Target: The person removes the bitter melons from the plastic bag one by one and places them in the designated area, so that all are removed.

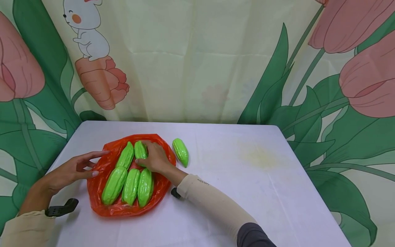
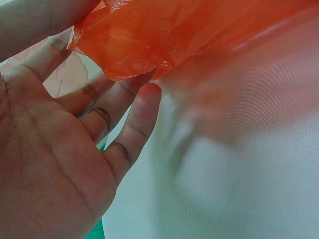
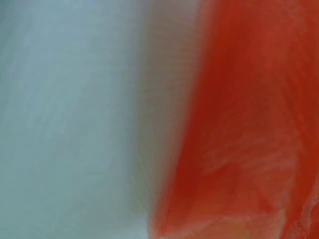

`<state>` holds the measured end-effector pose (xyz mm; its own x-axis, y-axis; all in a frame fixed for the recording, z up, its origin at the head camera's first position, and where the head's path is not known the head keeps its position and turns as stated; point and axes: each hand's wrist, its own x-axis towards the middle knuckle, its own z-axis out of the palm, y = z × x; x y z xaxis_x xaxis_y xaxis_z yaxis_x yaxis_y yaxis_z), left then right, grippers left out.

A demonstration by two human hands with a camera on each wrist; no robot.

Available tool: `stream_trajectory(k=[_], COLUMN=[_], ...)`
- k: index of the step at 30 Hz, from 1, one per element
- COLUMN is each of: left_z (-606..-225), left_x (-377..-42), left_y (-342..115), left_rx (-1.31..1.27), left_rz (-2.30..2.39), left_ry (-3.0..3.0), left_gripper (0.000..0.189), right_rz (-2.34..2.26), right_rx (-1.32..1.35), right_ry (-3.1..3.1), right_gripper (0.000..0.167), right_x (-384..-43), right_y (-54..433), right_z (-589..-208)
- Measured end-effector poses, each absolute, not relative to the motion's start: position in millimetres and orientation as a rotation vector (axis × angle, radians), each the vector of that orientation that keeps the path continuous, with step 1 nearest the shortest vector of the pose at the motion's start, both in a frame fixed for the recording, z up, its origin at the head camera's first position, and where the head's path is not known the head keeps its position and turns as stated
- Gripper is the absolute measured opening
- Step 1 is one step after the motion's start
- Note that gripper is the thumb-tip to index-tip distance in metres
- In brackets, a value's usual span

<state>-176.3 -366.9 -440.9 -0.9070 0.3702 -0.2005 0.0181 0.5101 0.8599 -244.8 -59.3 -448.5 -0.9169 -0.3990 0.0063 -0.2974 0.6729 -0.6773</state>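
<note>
A red plastic bag (image 1: 95, 199), its rim spread round, lies on the table with several bright green ridged bitter gourds inside. My right hand (image 1: 157, 157) reaches over the bag and grips the bitter gourd (image 1: 141, 150) at its far right, thumb on the near side. Beside it lies another gourd (image 1: 125, 156); nearer ones, such as this gourd (image 1: 131, 187), fill the front. At the bag's left rim is my left hand (image 1: 74, 171), fingers extended and loosely spread. In the left wrist view its fingertips meet the bag's edge (image 2: 139, 45). The right wrist view shows only bag and cloth, blurred.
One bitter gourd (image 1: 180, 152) lies outside the bag, just to its right. A white cloth covers the table (image 1: 234, 185), with a faint yellowish stain at the right. Behind stands a curtain (image 1: 191, 61) printed with tulips and a rabbit on a carrot.
</note>
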Motion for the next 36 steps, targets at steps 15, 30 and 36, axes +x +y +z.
stream_trajectory(k=[15,30,36], left_z=[-440.9,-439.9,-439.8], left_x=[-176.0,-176.1,-175.4], left_y=[-369.3,-370.2,-370.9], left_rx=[0.319,0.325,0.327], left_rz=[1.362,1.362,1.358], left_ry=[2.395,2.398,2.402], left_gripper=[0.074,0.073,0.073], right_rz=[-1.149,-1.245,-1.358], right_rx=[-0.566,-0.591,-0.603], right_ry=[2.748,2.752,2.7], right_gripper=[0.062,0.056,0.057], right_x=[-244.4,-239.9,-238.6], right_y=[-58.2,-51.4,-49.7], right_z=[-444.5,-429.3,-424.0])
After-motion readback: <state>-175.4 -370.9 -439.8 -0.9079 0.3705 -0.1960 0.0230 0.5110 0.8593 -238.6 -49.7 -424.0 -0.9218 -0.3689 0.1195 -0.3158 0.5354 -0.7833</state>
